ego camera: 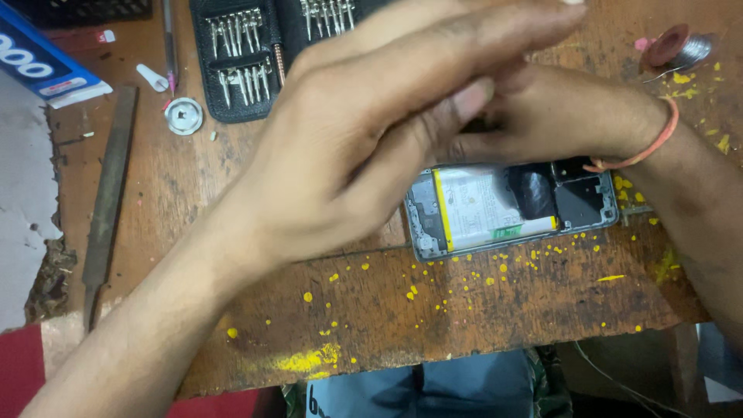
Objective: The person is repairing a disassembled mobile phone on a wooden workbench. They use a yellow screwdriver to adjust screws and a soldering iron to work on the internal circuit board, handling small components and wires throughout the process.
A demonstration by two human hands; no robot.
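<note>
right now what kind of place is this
Likely a phone repair bench: an opened phone with its battery showing, a case of screwdriver bits and a solder spool lie on a worn wooden table.

Both hands [433, 124] above opened phone [503, 209]

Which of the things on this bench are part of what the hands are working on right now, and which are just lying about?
In hand:
- opened phone, back off, battery showing
- left hand, above the phone
- right hand, beside it; whether it holds anything is hidden

Lying about:
- screwdriver bit case
- metal file
- solder spool
- small round metal cap
- blue box
</note>
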